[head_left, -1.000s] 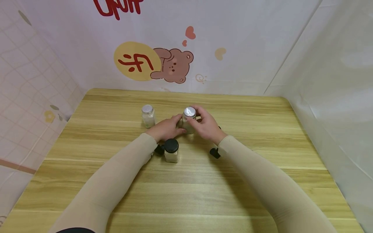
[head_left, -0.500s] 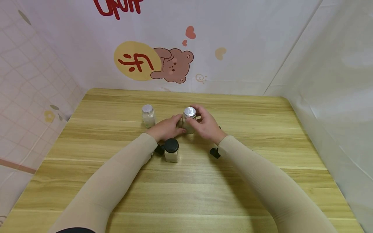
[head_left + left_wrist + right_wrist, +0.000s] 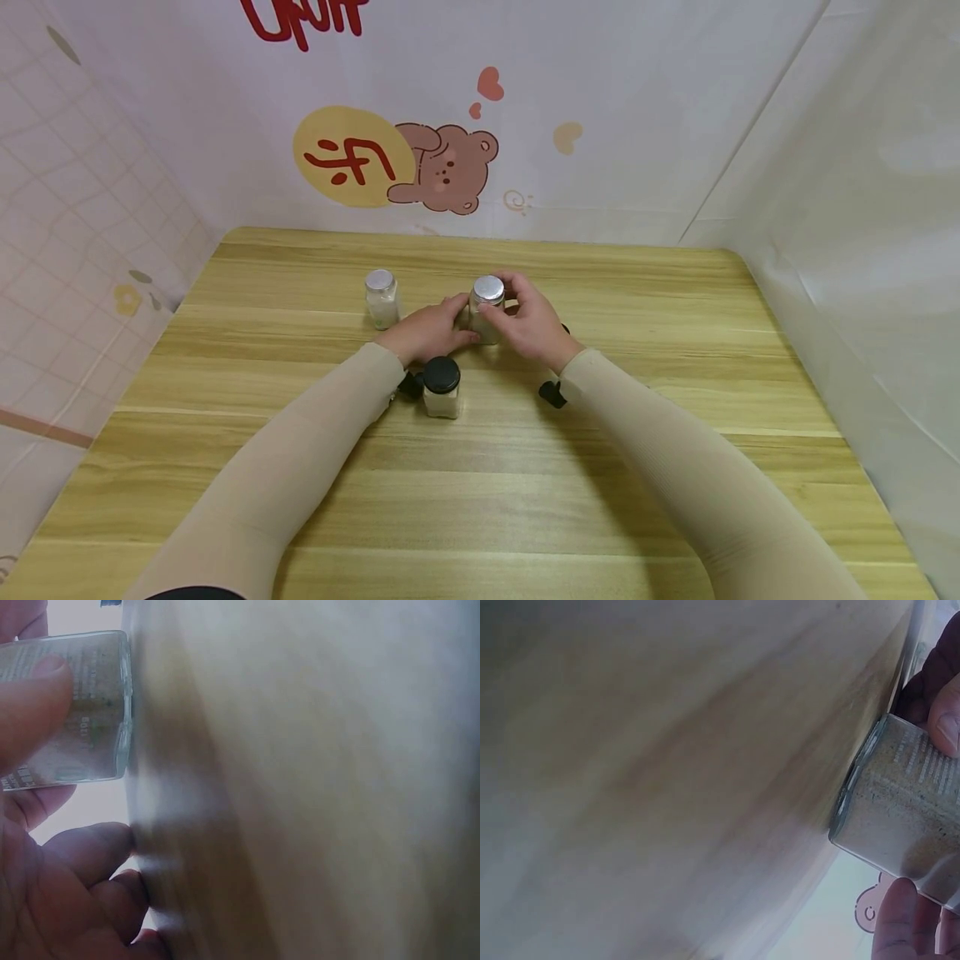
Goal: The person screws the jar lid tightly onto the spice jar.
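A square glass jar (image 3: 483,327) with a silver lid (image 3: 489,289) stands on the wooden table between both hands. Printed writing and speckled, grainy contents show through its glass (image 3: 907,802) in the right wrist view. From the left, the left hand (image 3: 427,330) holds the jar low, its thumb (image 3: 34,709) across one face. On the other side the right hand (image 3: 534,329) grips higher up, thumb and fingers around the part just beneath the lid. The rest of the right fingers are partly hidden behind the jar.
Left of the hands stands a second glass jar (image 3: 383,302) with a silver lid and whitish contents. A black-lidded jar (image 3: 442,390) with pale contents stands close beside the left wrist. Printed cloth (image 3: 615,125) walls in the table (image 3: 480,517) at the back and sides.
Fingers of the right hand have shifted very slightly around the top of the jar, and the shine on its lid looks different. The left hand and the other jars stay put.
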A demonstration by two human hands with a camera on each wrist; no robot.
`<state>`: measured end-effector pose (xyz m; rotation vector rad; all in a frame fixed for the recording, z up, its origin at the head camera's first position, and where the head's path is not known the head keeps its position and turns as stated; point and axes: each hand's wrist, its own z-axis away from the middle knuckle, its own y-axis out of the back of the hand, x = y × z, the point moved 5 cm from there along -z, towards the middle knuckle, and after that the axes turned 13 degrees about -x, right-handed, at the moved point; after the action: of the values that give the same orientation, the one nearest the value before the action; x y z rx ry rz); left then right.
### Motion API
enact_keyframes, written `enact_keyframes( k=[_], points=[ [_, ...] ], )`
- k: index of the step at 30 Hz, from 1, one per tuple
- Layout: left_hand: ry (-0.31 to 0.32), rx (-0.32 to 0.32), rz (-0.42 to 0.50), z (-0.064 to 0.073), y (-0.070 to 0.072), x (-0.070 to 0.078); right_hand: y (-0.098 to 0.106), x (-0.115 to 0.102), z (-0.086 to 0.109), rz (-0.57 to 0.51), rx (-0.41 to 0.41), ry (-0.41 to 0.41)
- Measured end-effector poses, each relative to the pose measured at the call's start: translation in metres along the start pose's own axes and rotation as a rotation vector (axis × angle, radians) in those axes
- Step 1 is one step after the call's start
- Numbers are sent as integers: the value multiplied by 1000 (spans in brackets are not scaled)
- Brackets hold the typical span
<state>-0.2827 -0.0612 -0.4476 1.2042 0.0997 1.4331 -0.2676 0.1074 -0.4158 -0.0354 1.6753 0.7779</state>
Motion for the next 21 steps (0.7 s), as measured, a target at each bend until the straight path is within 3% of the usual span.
enact_keyframes(
  k=[21],
  points=[
    [-13,9,-21,-1,-1,-1,0,-1,0,8,-12,-1]
  ],
)
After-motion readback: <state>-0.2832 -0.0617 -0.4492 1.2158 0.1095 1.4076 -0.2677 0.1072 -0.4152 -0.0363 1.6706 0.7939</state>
